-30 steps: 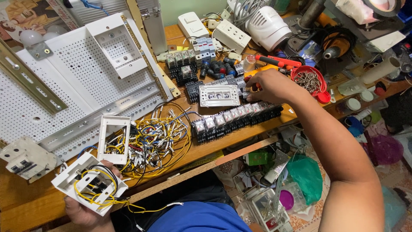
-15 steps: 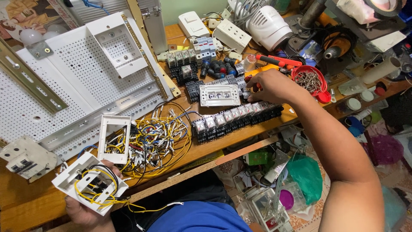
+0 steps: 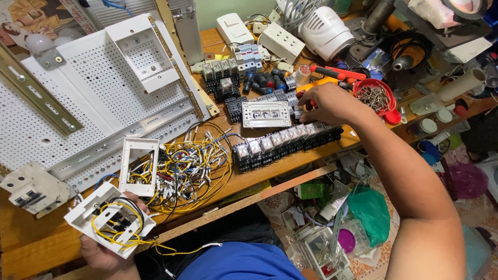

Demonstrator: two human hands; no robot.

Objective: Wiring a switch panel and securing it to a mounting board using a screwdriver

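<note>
Your left hand (image 3: 104, 254) cradles the wired switch box (image 3: 110, 225); your right hand (image 3: 332, 103) curls around an orange tool (image 3: 315, 84). Grip firmly, avoiding the relays (image 3: 285, 142).

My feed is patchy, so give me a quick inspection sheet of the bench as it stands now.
Surface: wooden bench, mostly covered.
Job's things: white switch box with yellow wires in the left hand; yellow-handled tool under the right hand.
Clutter: row of relays, white perforated panel, white frame, breaker, red bowl of screws, white socket plate.
Grippers: left fingers closed round the box; right hand's grip on the tool hidden.
Cables: tangled yellow and white wire bundle mid-bench.
Surroundings: green bag and boxes on the floor.
</note>
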